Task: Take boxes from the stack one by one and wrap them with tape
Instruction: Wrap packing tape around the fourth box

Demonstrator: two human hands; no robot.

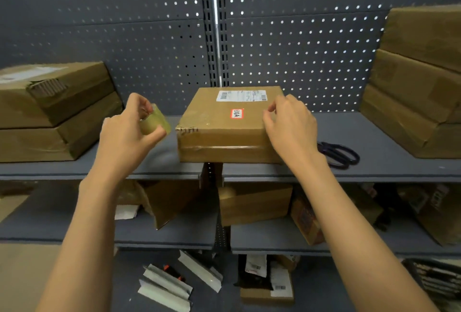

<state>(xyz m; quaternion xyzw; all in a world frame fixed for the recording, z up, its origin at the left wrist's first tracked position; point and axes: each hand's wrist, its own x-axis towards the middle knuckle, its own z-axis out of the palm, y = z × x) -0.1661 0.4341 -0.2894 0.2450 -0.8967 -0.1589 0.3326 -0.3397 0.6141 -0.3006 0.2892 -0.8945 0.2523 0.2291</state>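
Box (232, 124) sits mid-shelf (374, 137), front edge overhanging, one tape band already across its front face. Right hand (290, 124) rests on its right top edge, fingers bent, gripping nothing. Left hand (132, 124) grip closed around tape roll (156, 120) just left of box. Taping step; next likely needs tape end pulled onto box. Scissors (339, 153) right, stacks (419, 82) either side.

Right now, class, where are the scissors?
In the head view, the scissors lie on the shelf right of the middle box, just behind the right hand and left of the right-hand stack.
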